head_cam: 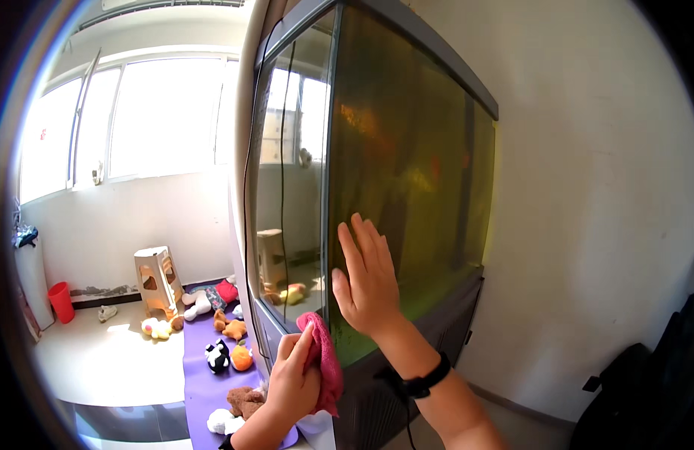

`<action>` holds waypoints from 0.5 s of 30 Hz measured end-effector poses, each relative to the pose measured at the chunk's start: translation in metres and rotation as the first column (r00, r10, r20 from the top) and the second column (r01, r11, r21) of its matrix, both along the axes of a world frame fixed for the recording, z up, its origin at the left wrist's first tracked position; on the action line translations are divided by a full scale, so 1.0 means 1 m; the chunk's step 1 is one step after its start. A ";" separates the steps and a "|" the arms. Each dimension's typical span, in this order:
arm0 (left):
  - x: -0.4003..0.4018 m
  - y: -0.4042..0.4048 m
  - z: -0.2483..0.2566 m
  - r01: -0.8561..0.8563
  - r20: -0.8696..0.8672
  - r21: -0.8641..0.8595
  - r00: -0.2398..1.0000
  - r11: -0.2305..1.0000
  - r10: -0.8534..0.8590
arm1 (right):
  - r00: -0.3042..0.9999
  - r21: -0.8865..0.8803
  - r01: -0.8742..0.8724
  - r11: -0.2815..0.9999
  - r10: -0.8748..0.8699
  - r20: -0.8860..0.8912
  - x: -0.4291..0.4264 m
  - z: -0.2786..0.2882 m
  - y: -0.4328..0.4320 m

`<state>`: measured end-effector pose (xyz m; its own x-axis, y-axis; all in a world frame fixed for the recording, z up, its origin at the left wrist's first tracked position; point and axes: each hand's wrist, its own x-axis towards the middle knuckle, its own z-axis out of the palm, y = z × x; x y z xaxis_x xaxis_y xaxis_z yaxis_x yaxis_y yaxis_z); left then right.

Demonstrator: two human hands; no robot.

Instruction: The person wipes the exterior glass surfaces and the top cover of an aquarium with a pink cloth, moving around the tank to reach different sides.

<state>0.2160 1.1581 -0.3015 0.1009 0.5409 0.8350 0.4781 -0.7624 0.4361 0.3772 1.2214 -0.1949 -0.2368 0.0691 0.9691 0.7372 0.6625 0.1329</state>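
Observation:
A large fish tank (pixel 408 157) with a dark frame stands before me, its water greenish-yellow with blurred orange shapes inside. My left hand (pixel 295 374) grips a pink cloth (pixel 324 365) near the tank's lower front corner, with the index finger pressed on the cloth. My right hand (pixel 368 273) is raised, palm toward the wide glass pane, its fingers extended and slightly apart, holding nothing. Whether it touches the glass I cannot tell. A black band (pixel 428 379) is around the right wrist. The narrow side pane (pixel 293 197) reflects a window and a stool.
At the left, a purple mat (pixel 203 388) holds several plush toys, among them an orange one (pixel 241 358). A plastic stool (pixel 155 275), a red bin (pixel 60 302) and a shoe (pixel 107 313) stand beyond. A black cable (pixel 248 169) runs down the tank's left edge.

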 end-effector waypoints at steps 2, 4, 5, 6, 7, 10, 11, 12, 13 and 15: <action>0.007 -0.011 0.025 0.014 0.063 0.107 0.998 0.994 -0.021 | 0.994 -0.146 -0.107 0.984 0.109 0.005 0.003 0.003 -0.030; 0.013 -0.006 0.045 -0.028 0.056 0.272 0.998 0.962 0.014 | 0.948 -0.295 -0.308 0.905 0.317 -0.015 0.006 0.003 -0.053; 0.015 -0.003 0.053 -0.054 0.054 0.347 0.998 0.936 0.037 | 0.878 -0.369 -0.469 0.802 0.467 -0.103 0.004 0.000 -0.059; 0.016 -0.004 0.066 -0.091 0.067 0.360 0.995 0.928 0.072 | 0.777 -0.429 -0.617 0.660 0.599 -0.196 -0.001 0.003 -0.065; 0.018 -0.003 0.077 -0.095 0.070 0.397 0.995 0.913 0.073 | 0.652 -0.468 -0.737 0.488 0.698 -0.298 -0.005 0.010 -0.067; 0.023 0.011 0.109 -0.048 0.084 0.306 0.996 0.951 0.023 | 0.578 -0.568 -0.777 0.271 0.665 -0.474 0.001 0.056 -0.061; 0.018 0.012 0.130 -0.104 0.040 0.360 0.995 0.927 0.096 | 0.525 -0.584 -0.800 0.136 0.629 -0.573 0.000 0.075 -0.062; 0.014 0.014 0.149 -0.159 0.005 0.402 0.985 0.902 0.171 | 0.564 -0.620 -0.767 0.164 0.632 -0.531 -0.001 0.096 -0.065; 0.009 0.014 0.167 -0.208 -0.030 0.448 0.969 0.870 0.247 | 0.589 -0.635 -0.744 0.209 0.653 -0.476 -0.008 0.113 -0.063; 0.007 0.012 0.195 -0.214 0.082 0.373 0.977 0.903 0.198 | 0.627 -0.654 -0.697 0.292 0.691 -0.359 -0.022 0.146 -0.060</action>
<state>0.2232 1.1700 -0.1068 -0.0171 0.1894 0.9818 0.6305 -0.7600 0.1576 0.3552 1.1618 -0.0487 -0.5332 0.4968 0.6848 -0.0460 0.7912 -0.6098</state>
